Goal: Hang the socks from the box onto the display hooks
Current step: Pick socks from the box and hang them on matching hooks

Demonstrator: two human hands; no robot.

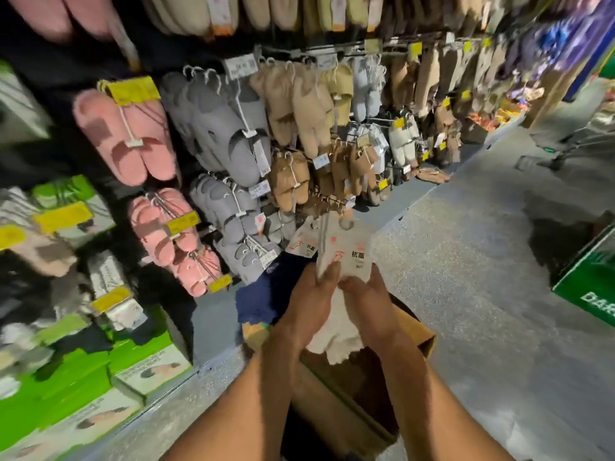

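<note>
Both hands are raised together just above the open cardboard box [412,331], which stands on the grey floor [466,261]. The left hand [307,302] has its fingers curled round a bundle of white socks [336,331] and pinches the edge of their paper cards [349,251] with its fingertips. The right hand [367,302] grips the same bundle from the other side, so the two hands touch each other around it. The cards stand upright above the hands, and the white sock fabric hangs down between the wrists toward the box. A dark blue sock [263,294] hangs just left of the left hand, above the left edge of the box; it is not clear which fingers carry it. Beyond the box, to the left and above, the display wall is full of slippers on hooks: pink slippers [129,141], grey slippers [226,128] beside them, and brown slippers [293,108] farther along. Yellow price tags [133,89] sit on the hook ends. Green boxes [100,371] lie stacked low on the left of the cardboard box, and another green box [589,281] stands far to its right.
</note>
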